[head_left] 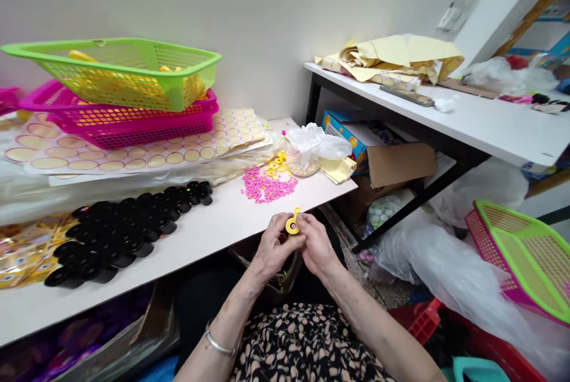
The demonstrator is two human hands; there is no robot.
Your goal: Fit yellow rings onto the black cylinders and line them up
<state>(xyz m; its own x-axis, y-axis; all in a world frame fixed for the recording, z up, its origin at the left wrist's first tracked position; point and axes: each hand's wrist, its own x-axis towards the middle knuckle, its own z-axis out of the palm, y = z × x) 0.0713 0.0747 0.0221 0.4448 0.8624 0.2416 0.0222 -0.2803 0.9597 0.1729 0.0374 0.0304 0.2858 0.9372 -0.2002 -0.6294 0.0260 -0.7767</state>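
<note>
Between my two hands, just off the table's front edge, is a small yellow plastic ring-shaped piece (291, 226) with a dark centre and a pink spot in it. My left hand (274, 245) pinches it from the left, and my right hand (317, 243) grips its upper right side. A smaller yellow loop sticks up from its top. On the table ahead lies a pile of small pink pieces (267, 187), with several yellow ring pieces (276, 164) behind it. Fingertips hide part of the held piece.
Black round cups (116, 227) stand grouped on the white table (196, 236) at left. A green basket (133, 49) of yellow parts sits on a magenta basket (133, 126) behind them. Plastic bags (312, 144) lie beyond the pile. A second table (499, 114) stands at right, an open carton (396, 162) beneath.
</note>
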